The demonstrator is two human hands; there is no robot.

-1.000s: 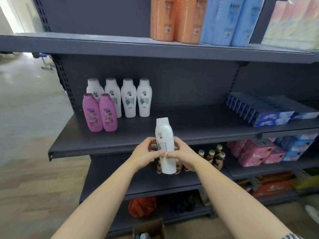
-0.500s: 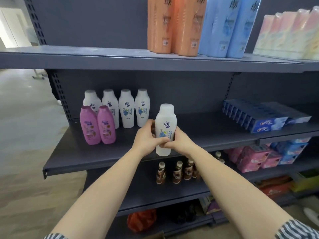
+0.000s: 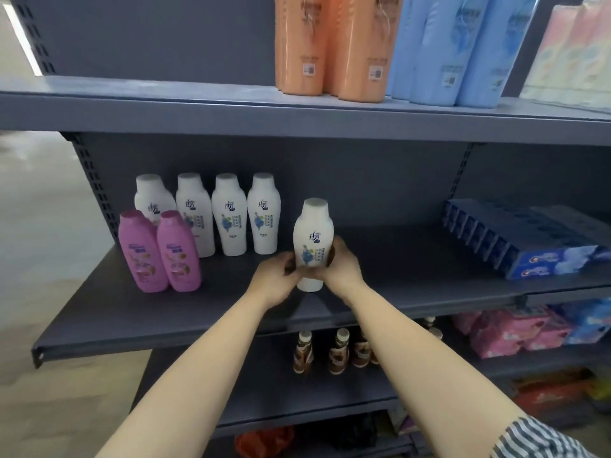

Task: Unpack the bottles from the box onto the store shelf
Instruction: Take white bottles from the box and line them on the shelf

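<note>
While both hands grip it, one white bottle (image 3: 313, 226) stands upright over the front half of the middle shelf (image 3: 413, 276), a little right of the back row. I note the left hand (image 3: 272, 279) curled round its lower left side and the right hand (image 3: 342, 269) curled round its lower right side, fingers wrapping behind the label. I cannot tell whether the base touches the shelf board.

Count on that shelf: four matching white bottles (image 3: 229, 219) upright in a close row at the back left, and two pink bottles (image 3: 158, 256) side by side in front of them. At the right end lies a stack of blue cartons (image 3: 529, 239), number unclear.

Shelf above: at least two orange bottles (image 3: 330, 44) and three blue bottles (image 3: 463, 47), tops cut off.

Shelf below: three small brown bottles (image 3: 337, 355) counted plainly, more partly hidden behind the right forearm.
</note>
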